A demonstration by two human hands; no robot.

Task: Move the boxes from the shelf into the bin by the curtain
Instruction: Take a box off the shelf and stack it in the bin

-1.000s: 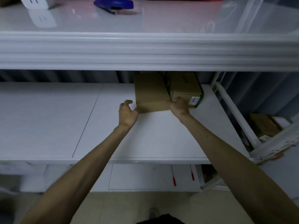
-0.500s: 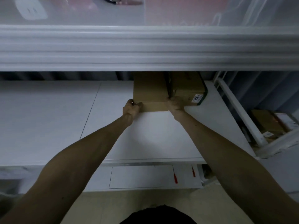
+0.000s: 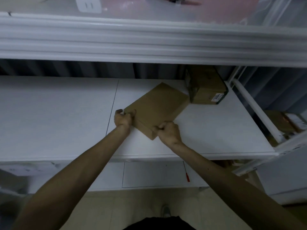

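A flat brown cardboard box (image 3: 156, 107) lies turned at an angle on the white shelf (image 3: 66, 117). My left hand (image 3: 123, 119) grips its near left corner, thumb on top. My right hand (image 3: 167, 131) grips its near right corner. A second brown box (image 3: 207, 88) with a white label stands at the back right of the shelf, apart from the first. Past the shelf's right end, more cardboard boxes (image 3: 280, 122) lie lower down beside the grey curtain (image 3: 269, 87); the bin itself is not clearly seen.
A thick white upper shelf edge (image 3: 149, 42) overhangs close above the boxes. White frame rails (image 3: 254, 110) slant along the right end. A lower shelf holds a red-handled tool (image 3: 186, 173). Tiled floor and my shoe (image 3: 165, 211) show below.
Both hands took hold of the left box, then pulled it toward me and turned it away from the second box.
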